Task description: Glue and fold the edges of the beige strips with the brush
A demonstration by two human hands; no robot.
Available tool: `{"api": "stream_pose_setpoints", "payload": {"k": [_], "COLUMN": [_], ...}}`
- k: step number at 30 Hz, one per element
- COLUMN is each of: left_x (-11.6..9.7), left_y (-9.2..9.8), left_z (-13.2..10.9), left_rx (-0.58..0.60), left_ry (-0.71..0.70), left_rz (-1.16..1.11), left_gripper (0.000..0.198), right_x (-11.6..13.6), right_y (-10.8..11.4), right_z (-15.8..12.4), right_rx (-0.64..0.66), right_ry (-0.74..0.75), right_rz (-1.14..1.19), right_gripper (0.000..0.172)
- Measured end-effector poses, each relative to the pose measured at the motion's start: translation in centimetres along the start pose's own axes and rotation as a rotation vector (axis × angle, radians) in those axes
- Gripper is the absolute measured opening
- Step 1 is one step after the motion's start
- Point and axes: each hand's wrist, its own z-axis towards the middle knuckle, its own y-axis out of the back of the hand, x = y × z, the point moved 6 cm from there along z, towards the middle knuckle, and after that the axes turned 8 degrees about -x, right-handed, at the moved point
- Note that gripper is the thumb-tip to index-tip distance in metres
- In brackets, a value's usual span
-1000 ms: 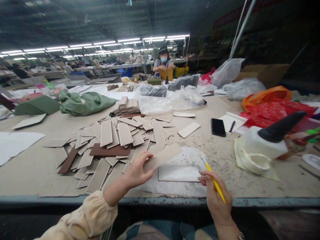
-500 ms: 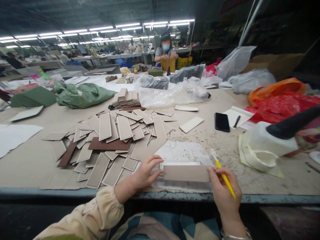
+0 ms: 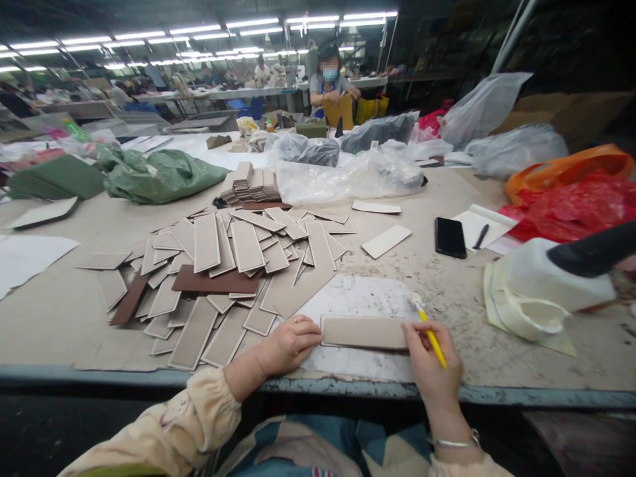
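Observation:
A flat beige rectangular strip (image 3: 365, 331) with a pale edge lies over a stained white sheet (image 3: 355, 295) near the table's front edge. My left hand (image 3: 293, 341) is closed at the strip's left end, fingertips pressed along its edge. At the opposite end my right hand (image 3: 433, 354) pinches the strip's corner. That same hand also keeps a yellow-handled brush (image 3: 433, 341), its whitish tip pointing away from me. To the left spreads a loose pile of similar beige strips (image 3: 248, 248), with a few brown strips (image 3: 214, 281) among them.
A white container (image 3: 571, 275) with a black handle stands on the right, a tape roll (image 3: 539, 318) before it. Beyond are a black phone (image 3: 450, 237), a notepad with a pen (image 3: 481, 237), plastic bags (image 3: 348, 180) and stacked strips (image 3: 251, 183). A person (image 3: 332, 89) sits opposite.
The strip in my hands has come down and lines up over the pale-edged piece that showed beneath it. My left fingers have closed in on its end. The view has shifted slightly.

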Motion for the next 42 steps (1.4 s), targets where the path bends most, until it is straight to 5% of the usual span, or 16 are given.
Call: {"api": "stream_pose_setpoints", "payload": {"k": [13,42], "left_x": [-0.3,-0.1], "left_y": [0.1,0.0], "left_z": [0.3,0.2], "left_rx": [0.024,0.049], "left_ry": [0.044,0.043], "left_rz": [0.029,0.051], "left_gripper": [0.019,0.017], "right_x": [1.3,1.5], "right_y": [-0.3,-1.1], "right_z": [0.0,-0.1], "right_rx": [0.023,0.059], "right_ry": [0.202,0.308], "right_rz": [-0.133,-0.158], "right_gripper": [0.029,0.022]}}
